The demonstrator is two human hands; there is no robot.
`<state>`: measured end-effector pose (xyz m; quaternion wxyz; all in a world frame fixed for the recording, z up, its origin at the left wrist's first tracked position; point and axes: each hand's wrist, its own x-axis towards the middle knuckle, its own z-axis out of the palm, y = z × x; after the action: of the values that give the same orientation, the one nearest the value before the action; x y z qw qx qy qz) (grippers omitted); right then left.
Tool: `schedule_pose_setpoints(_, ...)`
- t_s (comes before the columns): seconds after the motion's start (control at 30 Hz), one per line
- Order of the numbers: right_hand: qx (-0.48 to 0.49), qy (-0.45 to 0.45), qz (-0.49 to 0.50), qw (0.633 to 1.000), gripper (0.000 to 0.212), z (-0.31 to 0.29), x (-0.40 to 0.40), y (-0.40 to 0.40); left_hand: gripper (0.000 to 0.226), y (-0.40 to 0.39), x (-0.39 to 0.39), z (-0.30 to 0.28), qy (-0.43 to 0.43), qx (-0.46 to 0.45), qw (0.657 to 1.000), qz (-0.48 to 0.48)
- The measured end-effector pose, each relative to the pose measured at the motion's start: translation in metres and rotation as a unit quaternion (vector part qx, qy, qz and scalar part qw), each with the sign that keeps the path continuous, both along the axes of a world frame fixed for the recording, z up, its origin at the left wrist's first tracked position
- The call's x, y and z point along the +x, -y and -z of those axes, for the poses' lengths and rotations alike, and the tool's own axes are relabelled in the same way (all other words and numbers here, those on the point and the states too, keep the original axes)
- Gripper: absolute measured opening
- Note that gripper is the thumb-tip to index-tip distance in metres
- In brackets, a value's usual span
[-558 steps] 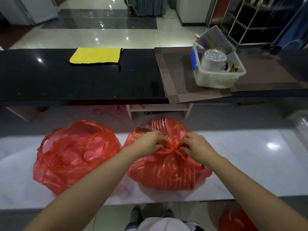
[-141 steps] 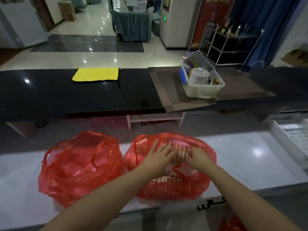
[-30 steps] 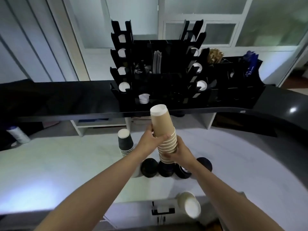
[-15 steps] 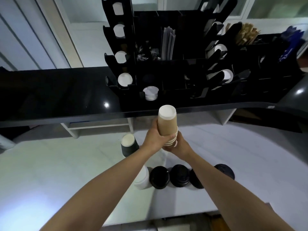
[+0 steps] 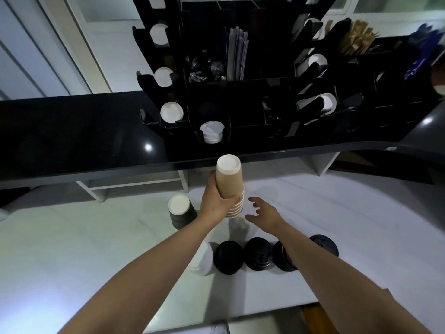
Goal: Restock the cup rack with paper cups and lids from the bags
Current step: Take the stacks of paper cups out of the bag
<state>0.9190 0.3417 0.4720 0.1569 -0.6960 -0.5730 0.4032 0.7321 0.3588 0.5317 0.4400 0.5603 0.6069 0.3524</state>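
Your right hand (image 5: 263, 213) has come off the stack of brown paper cups (image 5: 230, 186); half a second ago both hands clasped it, and now the right hand hovers just beside it, its fingers (image 5: 254, 202) spread wide and holding nothing. Your left hand (image 5: 216, 201) alone grips the stack, fingers curled round its lower part where the nested rims show. The stack stands upside down, its white base on top, held above the white worktop (image 5: 72, 249) and just short of the front edge of the black counter (image 5: 72, 131).

The view has also drawn closer to the cup rack (image 5: 240, 92), which stands on the black counter and fills the top of the picture. White cup bottoms show in its left-hand slots and again in the slots on its right, and a small pile of white lids (image 5: 212, 132) sits in a low compartment near the rack's front.

On the white worktop, a stack of dark cups (image 5: 180, 212) stands upside down just left of your left hand. Nearer the front edge lie a row of black lids (image 5: 257, 254), partly crossed by your right forearm, with a white stack of lids (image 5: 203, 259) at the row's left end, partly hidden by your left forearm.

No brand, label or writing can be read on any of these.
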Motion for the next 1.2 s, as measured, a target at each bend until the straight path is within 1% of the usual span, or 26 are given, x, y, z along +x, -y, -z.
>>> schedule_pose_setpoints(0.13,-0.008,0.029,0.003,1.0,0.062,0.001,-0.003,-0.006,0.094,0.001,-0.005,-0.006,0.002,0.013,1.0,-0.01)
schedule_pose_setpoints(0.27,-0.001,0.045,-0.012,0.999,0.06,0.004,-0.01,-0.015,0.089,-0.002,-0.011,-0.01,0.008,0.029,0.999,-0.042)
schedule_pose_setpoints(0.57,0.038,0.132,-0.104,0.985,0.067,0.006,-0.029,-0.046,0.089,-0.006,-0.017,-0.014,0.011,0.043,0.997,-0.056)
schedule_pose_setpoints(0.73,0.056,0.127,-0.14,0.98,0.061,-0.001,-0.046,-0.069,0.09,-0.006,-0.014,-0.013,0.005,0.048,0.996,-0.079)
schedule_pose_setpoints(0.87,0.051,0.14,-0.189,0.971,0.06,0.026,-0.047,-0.098,0.089,-0.009,-0.014,-0.014,-0.02,0.047,0.993,-0.11)
schedule_pose_setpoints(0.93,0.067,0.142,-0.19,0.969,0.056,0.027,-0.05,-0.108,0.09,-0.011,-0.011,-0.017,-0.026,0.046,0.991,-0.122)
schedule_pose_setpoints(1.0,0.142,0.149,-0.184,0.961,0.052,0.022,-0.051,-0.111,0.09,-0.013,-0.007,-0.018,-0.022,0.04,0.99,-0.132)
schedule_pose_setpoints(1.07,0.152,0.173,-0.179,0.957,0.033,0.018,-0.046,-0.108,0.091,-0.014,-0.004,-0.017,-0.025,0.04,0.989,-0.138)
schedule_pose_setpoints(1.1,0.126,0.156,-0.156,0.967,0.028,0.018,-0.04,-0.105,0.092,-0.013,-0.002,-0.017,-0.027,0.041,0.989,-0.143)
schedule_pose_setpoints(1.13,0.123,0.17,-0.151,0.966,0.03,0.021,-0.032,-0.102,0.093,-0.012,-0.001,-0.017,-0.029,0.039,0.988,-0.147)
schedule_pose_setpoints(1.2,0.119,0.198,-0.122,0.965,0.043,0.026,-0.01,-0.093,0.095,-0.01,0.002,-0.017,-0.024,0.033,0.988,-0.15)
